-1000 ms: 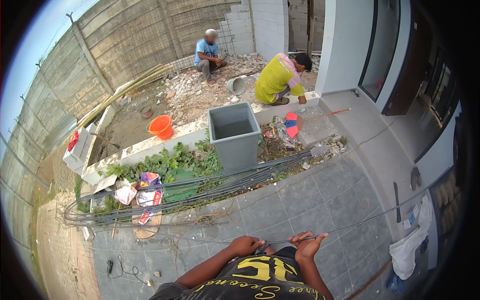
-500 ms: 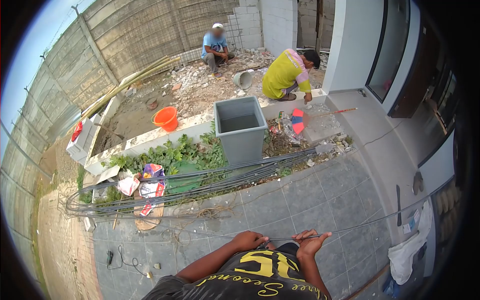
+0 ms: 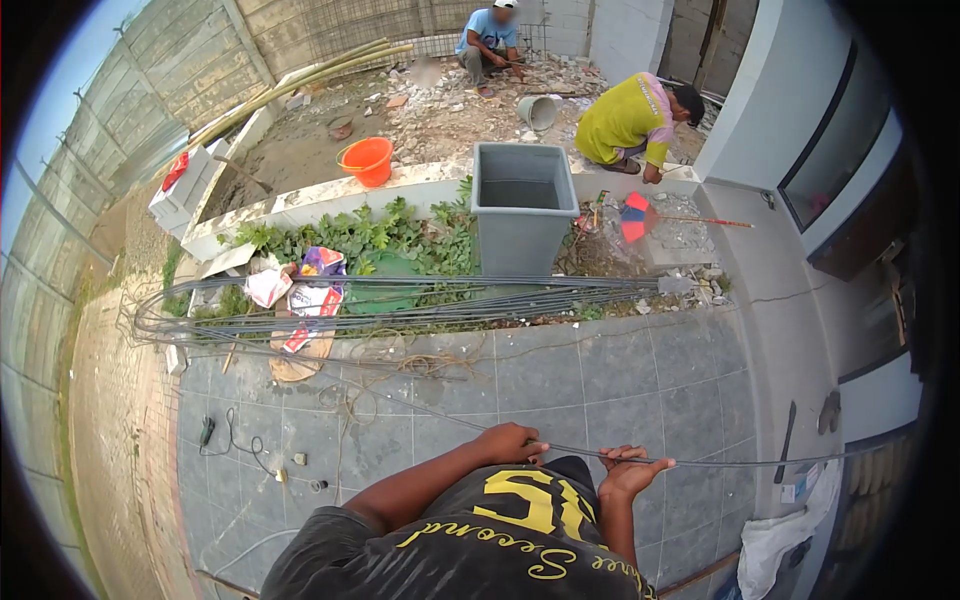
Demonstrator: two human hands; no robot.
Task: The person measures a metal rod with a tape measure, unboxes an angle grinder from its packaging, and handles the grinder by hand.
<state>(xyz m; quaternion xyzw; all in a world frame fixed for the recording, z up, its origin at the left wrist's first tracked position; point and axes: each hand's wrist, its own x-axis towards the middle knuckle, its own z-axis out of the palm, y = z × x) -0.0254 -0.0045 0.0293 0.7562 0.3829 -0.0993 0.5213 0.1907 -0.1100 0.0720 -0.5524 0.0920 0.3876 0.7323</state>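
Observation:
A long thin steel rod (image 3: 750, 463) runs across in front of my body, sloping from the floor at left toward the doorway side at right. My left hand (image 3: 508, 443) is closed around it, knuckles up. With the palm turned upward, my right hand (image 3: 630, 473) grips the same rod a short way to the right, thumb lying along it. Ahead of my hands, a bundle of long bent steel rods (image 3: 420, 310) lies along the planting bed. A tangle of thin cord or wire (image 3: 350, 400) lies on the tiles near the rod's left stretch.
A large grey planter (image 3: 525, 235) stands in the bed beside an orange bucket (image 3: 368, 162). Two people squat on the rubble beyond, one in a yellow-green shirt (image 3: 625, 120), one in blue (image 3: 485, 35). A power cord (image 3: 235, 440) lies on the tiles (image 3: 540, 385); a white sack (image 3: 775, 550) is at right.
My view has shifted, so the surroundings sit further right and higher. Both hands keep hold of the rod, and the left hand appears slightly further right along my front.

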